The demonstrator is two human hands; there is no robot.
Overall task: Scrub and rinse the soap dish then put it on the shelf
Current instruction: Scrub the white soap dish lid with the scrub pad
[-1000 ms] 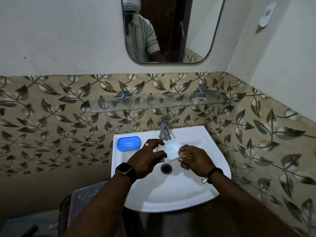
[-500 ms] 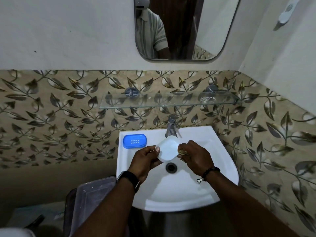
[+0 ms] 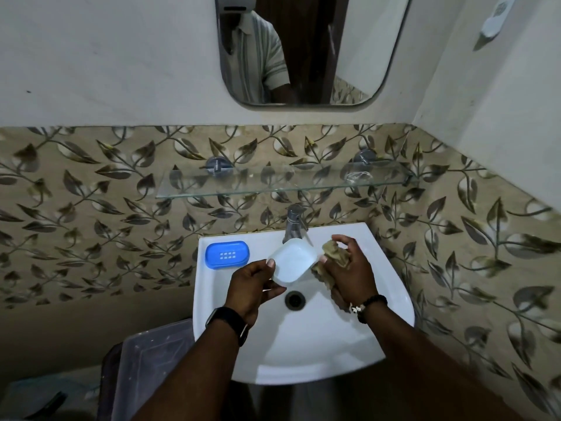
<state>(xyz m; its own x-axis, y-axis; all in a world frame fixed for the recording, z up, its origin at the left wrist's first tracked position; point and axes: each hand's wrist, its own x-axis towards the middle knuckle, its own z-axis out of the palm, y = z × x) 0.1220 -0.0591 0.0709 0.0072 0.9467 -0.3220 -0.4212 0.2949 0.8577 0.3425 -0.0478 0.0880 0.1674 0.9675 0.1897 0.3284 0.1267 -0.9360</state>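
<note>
Above sink [image 3: 379, 338], tap [image 3: 294, 221] crowds white dish [image 3: 293, 261]; blue tray [image 3: 227, 254] left.

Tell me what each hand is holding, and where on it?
The left hand pinches the white soap dish by its near-left edge, over the sink. The right hand has a grip on a brownish scrubbing cloth, bunched in its fingers.

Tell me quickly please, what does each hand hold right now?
Left hand: closed on the white soap dish, held over the sink.
Right hand: closed on a brownish scrub pad beside the dish.
</note>
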